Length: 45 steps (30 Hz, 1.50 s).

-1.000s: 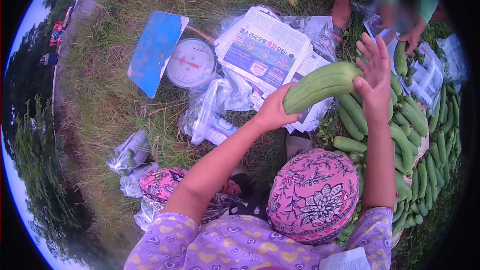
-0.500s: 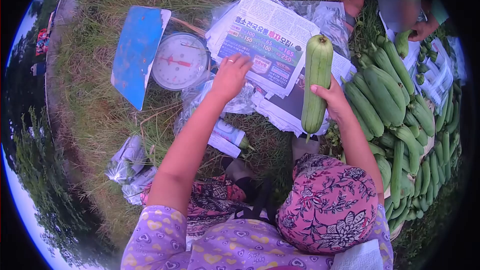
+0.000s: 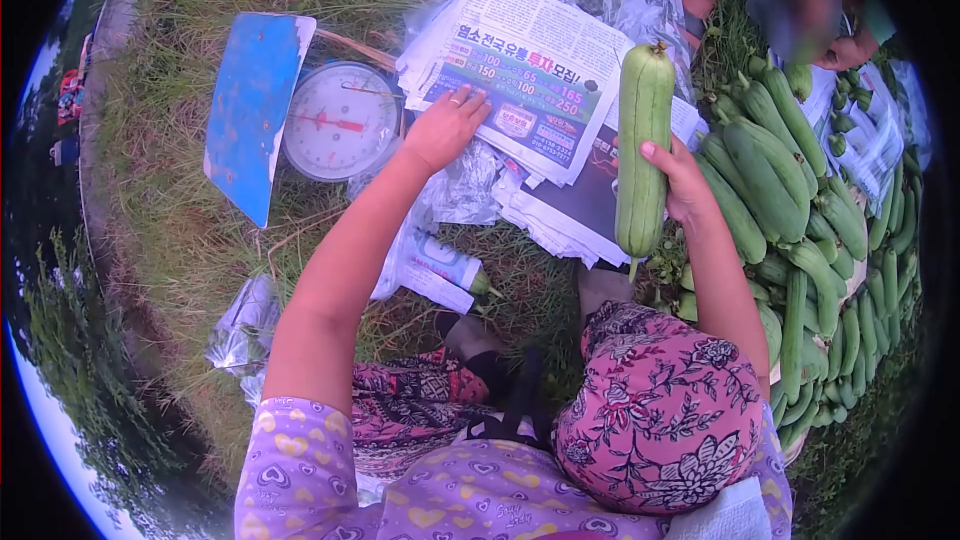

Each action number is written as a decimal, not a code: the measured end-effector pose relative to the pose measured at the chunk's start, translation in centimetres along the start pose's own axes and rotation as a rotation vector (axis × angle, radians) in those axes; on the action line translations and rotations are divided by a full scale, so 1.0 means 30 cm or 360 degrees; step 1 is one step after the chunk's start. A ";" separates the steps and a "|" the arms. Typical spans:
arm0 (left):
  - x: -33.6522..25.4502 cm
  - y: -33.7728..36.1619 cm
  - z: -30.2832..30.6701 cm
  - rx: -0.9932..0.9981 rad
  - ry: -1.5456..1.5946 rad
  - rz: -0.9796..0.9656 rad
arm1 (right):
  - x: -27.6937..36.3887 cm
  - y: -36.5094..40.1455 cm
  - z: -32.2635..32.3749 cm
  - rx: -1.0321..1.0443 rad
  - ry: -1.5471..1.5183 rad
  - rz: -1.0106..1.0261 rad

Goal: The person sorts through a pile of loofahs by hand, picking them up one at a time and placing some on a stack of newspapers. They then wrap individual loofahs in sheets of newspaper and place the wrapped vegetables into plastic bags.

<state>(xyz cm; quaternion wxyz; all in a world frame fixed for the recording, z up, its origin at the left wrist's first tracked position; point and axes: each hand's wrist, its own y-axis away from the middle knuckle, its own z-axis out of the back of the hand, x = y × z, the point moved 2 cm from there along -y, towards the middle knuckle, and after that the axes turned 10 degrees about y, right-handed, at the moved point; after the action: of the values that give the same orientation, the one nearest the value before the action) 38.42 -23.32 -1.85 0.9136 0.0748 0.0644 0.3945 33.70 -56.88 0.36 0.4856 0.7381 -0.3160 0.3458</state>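
In my right hand (image 3: 680,178) I hold a thick green luffa (image 3: 646,145) upright, stem end at the top, over the right side of the newspapers. The fingers wrap behind it and the thumb lies on its front. My left hand (image 3: 446,130), with a ring on one finger, rests on the lower left edge of the stacked newspaper sheets (image 3: 515,40), fingers stretched out and holding nothing. Below it on the grass lies a luffa wrapped in newspaper (image 3: 440,265), its green end (image 3: 486,285) sticking out.
A dial scale (image 3: 340,125) with a blue plate (image 3: 255,105) lies left of the papers. Clear plastic (image 3: 465,190) is beneath my left hand. A large heap of luffas (image 3: 775,180) covers the right. Another person's hand (image 3: 848,50) is at the upper right. A wrapped bundle (image 3: 243,325) lies lower left.
The whole view has shifted slightly. The luffa in my right hand has moved a little to the right relative to the newspapers. My left hand stays on the paper's edge.
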 end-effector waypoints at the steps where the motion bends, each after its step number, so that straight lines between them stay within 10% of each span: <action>1: -0.005 -0.006 0.006 -0.0050 0.0028 -0.0024 | 0.007 0.002 0.000 -0.0006 0.0001 0.0002; 5: -0.074 -0.043 0.068 -0.0211 0.0232 0.0075 | 0.063 0.003 0.036 0.0005 0.0100 0.0055; 15: -0.208 -0.076 0.046 -0.0061 0.0582 0.0175 | 0.307 -0.299 -0.117 0.0139 0.2119 0.0667; 23: -0.195 -0.052 0.018 -0.0157 0.0712 0.0227 | 0.083 -0.517 -0.224 0.0236 0.2169 0.0540; 29: -0.173 -0.049 -0.024 -0.0171 0.0788 0.0388 | 0.034 -0.407 -0.205 -0.0179 0.2206 0.1422; 45: -0.187 -0.040 -0.008 -0.0184 0.0845 0.0492 | -0.098 -0.210 -0.185 -0.0126 0.2905 0.0862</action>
<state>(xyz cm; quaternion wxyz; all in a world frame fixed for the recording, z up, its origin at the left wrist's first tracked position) 35.40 -28.22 -1.97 0.7967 -0.0741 0.2661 0.5375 35.99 -49.23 -3.57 0.4729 0.0680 0.0132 0.8784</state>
